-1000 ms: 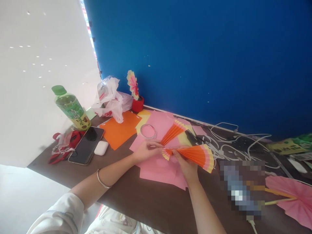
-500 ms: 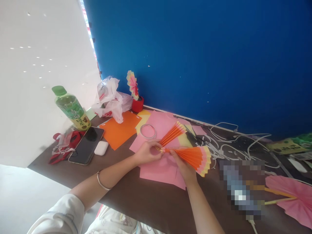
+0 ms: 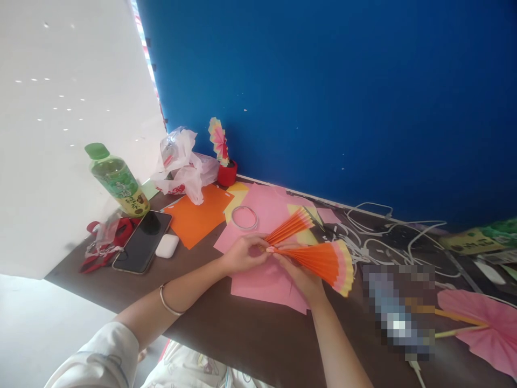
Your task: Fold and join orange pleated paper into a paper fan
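Note:
Both hands meet over the pink paper sheets [image 3: 258, 288], closed on a pleated orange paper fan [image 3: 319, 261] with pink and yellow zigzag edges. My left hand [image 3: 244, 253] pinches its narrow gathered end. My right hand [image 3: 301, 275] grips the fan from below, close to that end, with its fingers partly hidden. The fan parts into two sections: a wider one over my right hand and a narrower one [image 3: 291, 226] farther back. Behind my left hand a thin round ring [image 3: 244, 217] lies on the pink paper.
Left on the desk are a green-capped drink bottle [image 3: 117, 180], a phone [image 3: 142, 242], a white earphone case [image 3: 167, 246] and orange paper [image 3: 197, 215]. A plastic bag [image 3: 181, 167] and a red pot [image 3: 227, 174] stand behind. White cables [image 3: 363, 245] and a pink paper fan [image 3: 484, 328] lie right.
The narrower section of the fan has swung slightly right and down, and the wider section has shifted a little right. Both hands keep their hold at the gathered end.

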`<state>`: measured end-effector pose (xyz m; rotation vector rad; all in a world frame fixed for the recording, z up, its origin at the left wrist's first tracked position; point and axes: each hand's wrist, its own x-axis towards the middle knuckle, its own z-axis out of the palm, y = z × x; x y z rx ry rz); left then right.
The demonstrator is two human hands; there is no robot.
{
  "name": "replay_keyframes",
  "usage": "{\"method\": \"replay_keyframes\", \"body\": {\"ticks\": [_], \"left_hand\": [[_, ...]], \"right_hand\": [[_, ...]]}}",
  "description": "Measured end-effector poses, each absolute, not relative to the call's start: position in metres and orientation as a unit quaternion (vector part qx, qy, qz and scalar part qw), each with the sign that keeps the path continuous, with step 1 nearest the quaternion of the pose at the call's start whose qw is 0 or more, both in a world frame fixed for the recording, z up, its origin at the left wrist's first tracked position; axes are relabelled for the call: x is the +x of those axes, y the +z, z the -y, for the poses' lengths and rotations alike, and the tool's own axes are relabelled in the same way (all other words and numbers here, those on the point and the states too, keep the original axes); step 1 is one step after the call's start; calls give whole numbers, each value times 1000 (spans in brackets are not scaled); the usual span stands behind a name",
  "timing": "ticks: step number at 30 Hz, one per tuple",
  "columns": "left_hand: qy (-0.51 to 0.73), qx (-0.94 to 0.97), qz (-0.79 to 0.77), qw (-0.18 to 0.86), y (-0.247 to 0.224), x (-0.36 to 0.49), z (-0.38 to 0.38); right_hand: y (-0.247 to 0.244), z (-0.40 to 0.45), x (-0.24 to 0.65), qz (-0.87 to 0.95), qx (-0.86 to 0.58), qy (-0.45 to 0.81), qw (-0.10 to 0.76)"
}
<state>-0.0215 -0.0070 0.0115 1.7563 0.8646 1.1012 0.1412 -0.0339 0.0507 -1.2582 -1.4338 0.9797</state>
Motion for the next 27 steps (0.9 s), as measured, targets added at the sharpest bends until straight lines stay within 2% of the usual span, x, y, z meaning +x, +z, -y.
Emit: {"method": "replay_keyframes", "body": {"ticks": [6,12,22,27], "left_hand": [[450,705,-348,424,7,-20,7],[428,707,-331,455,14,-22,9],[429,532,-381,623,15,-23,0],[488,423,-330,688,14,-22,-4]], "right_hand": [[50,33,144,600,-515,417,448],[30,33,149,603,-548,358,456],[39,28,146,548,-511,354,560],[32,26,148,513,-503,411,562]]}}
